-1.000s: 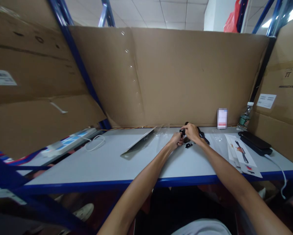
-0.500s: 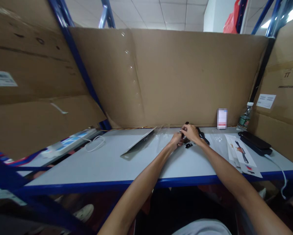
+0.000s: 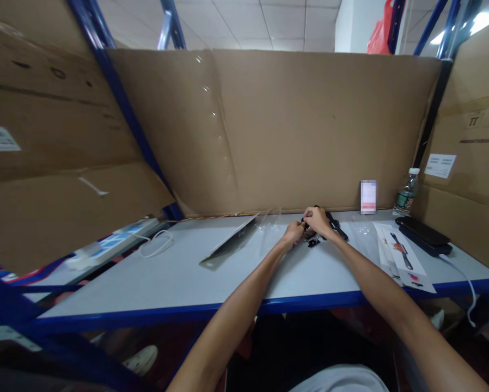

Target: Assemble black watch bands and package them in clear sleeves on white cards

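Observation:
My left hand [image 3: 295,232] and my right hand [image 3: 316,219] meet over the back part of the table. Both are closed around a small dark object, mostly covered by the fingers; its kind cannot be made out. A dark end of it shows above my right hand. Small black pieces [image 3: 313,243] lie on the tabletop just below the hands. Right behind my right wrist is a black long-handled item [image 3: 337,225], partly hidden by the arm. Clear plastic packaging [image 3: 270,231] lies left of my left hand.
A flat card [image 3: 230,237] leans on the white table [image 3: 166,283]. At right are printed cards [image 3: 403,256], a black case [image 3: 422,236] with a white cable, a phone [image 3: 368,197] and a water bottle [image 3: 407,193]. A cardboard sheet [image 3: 277,130] walls the back; a power strip [image 3: 114,242] is left.
The whole view has shifted slightly. My hands stay together at the same spot, and the dark end above my right hand now sits lower and shows less.

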`<state>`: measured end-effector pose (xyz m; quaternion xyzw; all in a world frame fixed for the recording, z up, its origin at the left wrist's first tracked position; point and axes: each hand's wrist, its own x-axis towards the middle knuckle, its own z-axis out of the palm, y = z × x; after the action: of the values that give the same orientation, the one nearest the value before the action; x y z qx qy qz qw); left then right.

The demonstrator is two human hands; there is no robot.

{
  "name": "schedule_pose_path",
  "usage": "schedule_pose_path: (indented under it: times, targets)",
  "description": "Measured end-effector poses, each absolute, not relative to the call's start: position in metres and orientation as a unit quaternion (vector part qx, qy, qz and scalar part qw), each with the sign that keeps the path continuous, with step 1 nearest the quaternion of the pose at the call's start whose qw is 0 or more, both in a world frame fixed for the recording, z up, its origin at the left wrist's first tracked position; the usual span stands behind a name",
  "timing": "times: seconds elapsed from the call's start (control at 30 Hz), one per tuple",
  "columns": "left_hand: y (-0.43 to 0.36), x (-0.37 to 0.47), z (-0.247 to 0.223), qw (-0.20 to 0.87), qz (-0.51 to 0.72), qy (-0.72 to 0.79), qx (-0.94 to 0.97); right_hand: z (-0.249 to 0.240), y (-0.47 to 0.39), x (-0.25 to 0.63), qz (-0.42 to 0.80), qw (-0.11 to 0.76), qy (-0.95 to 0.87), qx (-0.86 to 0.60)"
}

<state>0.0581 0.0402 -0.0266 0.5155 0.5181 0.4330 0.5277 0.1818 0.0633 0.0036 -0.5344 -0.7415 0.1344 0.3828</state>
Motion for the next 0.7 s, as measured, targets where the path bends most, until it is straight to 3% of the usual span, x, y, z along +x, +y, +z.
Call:
schedule_pose_path:
  times: [0.13,0.27,0.47,0.7]
  targets:
    - [0.043,0.054,-0.023,0.446,0.384,0.569,0.575,0.002,0.072,0.191,0.264,0.353,-0.72,-0.536]
    - [0.046,0.052,-0.021,0.366,0.355,0.596,0.62,0.003,0.075,0.198,0.307,0.328,-0.716,-0.535]
    - [0.044,0.054,-0.02,0.263,0.338,0.625,0.652,0.007,0.064,0.192,0.27,0.306,-0.714,-0.569]
    - [0.043,0.048,-0.014,0.215,0.319,0.658,0.647,0.014,0.059,0.192,0.257,0.294,-0.71,-0.586]
